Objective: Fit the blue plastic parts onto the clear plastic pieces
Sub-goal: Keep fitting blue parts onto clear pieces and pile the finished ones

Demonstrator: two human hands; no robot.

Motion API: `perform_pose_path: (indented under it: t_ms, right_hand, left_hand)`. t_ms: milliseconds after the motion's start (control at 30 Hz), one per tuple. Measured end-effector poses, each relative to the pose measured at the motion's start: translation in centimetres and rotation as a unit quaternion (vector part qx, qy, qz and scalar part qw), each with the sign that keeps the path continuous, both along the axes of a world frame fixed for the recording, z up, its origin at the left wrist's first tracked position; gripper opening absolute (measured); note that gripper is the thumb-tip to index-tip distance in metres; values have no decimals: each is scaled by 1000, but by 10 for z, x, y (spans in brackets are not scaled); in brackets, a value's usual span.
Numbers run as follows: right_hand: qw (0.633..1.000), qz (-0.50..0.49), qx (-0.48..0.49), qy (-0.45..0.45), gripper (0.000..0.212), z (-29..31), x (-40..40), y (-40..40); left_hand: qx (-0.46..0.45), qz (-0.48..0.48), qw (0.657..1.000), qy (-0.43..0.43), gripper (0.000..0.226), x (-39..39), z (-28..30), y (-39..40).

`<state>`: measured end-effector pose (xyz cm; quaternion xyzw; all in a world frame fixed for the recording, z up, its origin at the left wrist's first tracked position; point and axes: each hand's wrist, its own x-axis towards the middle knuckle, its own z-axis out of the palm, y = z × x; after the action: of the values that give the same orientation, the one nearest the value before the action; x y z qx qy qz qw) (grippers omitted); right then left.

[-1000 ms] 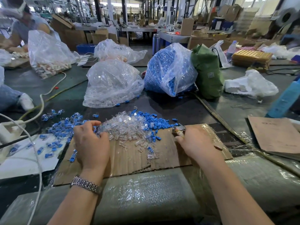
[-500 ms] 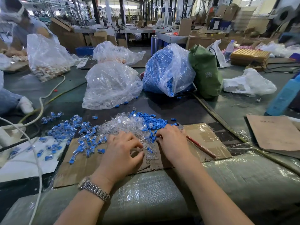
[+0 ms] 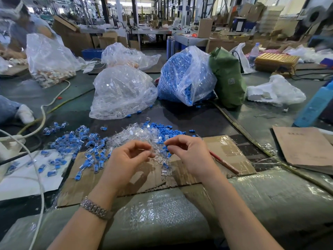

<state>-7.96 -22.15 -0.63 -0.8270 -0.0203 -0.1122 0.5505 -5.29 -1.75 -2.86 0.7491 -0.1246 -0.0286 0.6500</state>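
the left hand (image 3: 127, 160) is curling its fingers inward, thumb and forefinger pinching a clear plastic piece (image 3: 151, 153) just above the cardboard sheet (image 3: 225, 150). the right hand (image 3: 189, 154) is curling too, its fingertips closing near a small blue plastic part (image 3: 164, 148); whether they are actually gripping it, i cannot tell. the two hands are hovering close together, fingertips nearly meeting, over the near edge of the loose pile of clear pieces (image 3: 137, 132). a wristwatch (image 3: 94, 208) is sitting on the left wrist.

loose blue parts (image 3: 162, 128) are lying at the far right of that pile. fitted blue-and-clear pieces (image 3: 79, 141) are spreading to the left of the cardboard sheet, some lying on it. a red pencil (image 3: 223, 162) is resting on the sheet right of the right hand. beyond the pile, a bag of clear pieces (image 3: 122, 92) is slumping beside a bag of blue parts (image 3: 185, 76).
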Motion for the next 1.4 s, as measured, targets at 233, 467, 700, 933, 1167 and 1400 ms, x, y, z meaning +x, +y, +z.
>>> perform_pose_path:
  t_ms: [233,467,700,933,1167,1400]
  right_hand:
    - [995,29,-59,-75,14,11,-5,12]
    - [976,55,-166,-128,9,16,-6,19]
    - [962,66,-222,-144,9,22,-10,23]
    - [966,83,-211,-124,8,24,-11,19]
    - [903,-161,-369,152,63,10,-7,-29]
    - [828,-167,-475,245,42,2,-3,-41]
  left_hand:
    - [-257,-76,949,164,21,9,-2,6]
    - [-247,-94,953,151,30,10,0,5]
    - [-253,-117,948,154,31,7,3,4]
    - [-235,-114,953,152,24,5,4,4]
    - [-263,-100,945,168,17,3,5,2]
    - [-275,-98,940,177,27,5,5,3]
